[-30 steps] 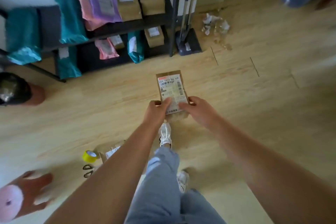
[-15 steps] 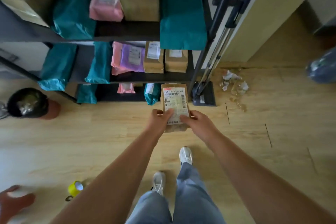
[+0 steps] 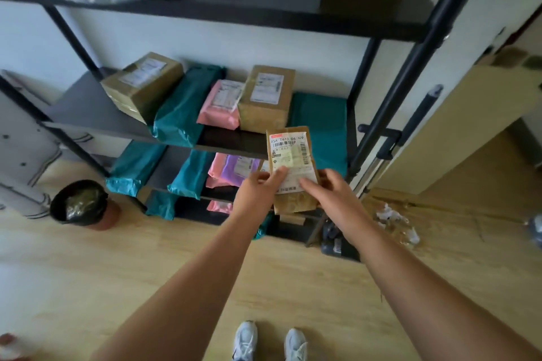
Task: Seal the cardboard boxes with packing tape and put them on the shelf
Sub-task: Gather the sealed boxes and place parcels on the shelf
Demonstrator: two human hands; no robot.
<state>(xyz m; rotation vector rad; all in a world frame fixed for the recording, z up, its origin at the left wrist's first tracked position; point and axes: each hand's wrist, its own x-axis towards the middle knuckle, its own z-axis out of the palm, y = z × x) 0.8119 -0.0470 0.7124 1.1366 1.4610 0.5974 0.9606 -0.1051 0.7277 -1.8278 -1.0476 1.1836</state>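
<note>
A small brown cardboard box (image 3: 290, 155) with a white shipping label is held out in front of me at the level of the middle shelf. My left hand (image 3: 255, 190) grips its lower left side with the thumb lying on the label. My right hand (image 3: 331, 190) grips its lower right side. The black metal shelf (image 3: 96, 108) stands straight ahead. Its middle board carries two taped cardboard boxes (image 3: 143, 82), teal bags (image 3: 181, 108) and a pink bag (image 3: 220, 105).
Lower boards hold more teal, pink and purple mailers (image 3: 234, 170). A black-lined bin (image 3: 82, 205) stands on the wooden floor at the left. Crumpled paper (image 3: 393, 220) lies at the right beside a black pole base (image 3: 337, 243). My white shoes (image 3: 267, 343) show at the bottom.
I have walked closer to the shelf and raised my head. The box has risen from floor level to the middle shelf's height, still held by both hands. The tape roll has left view.
</note>
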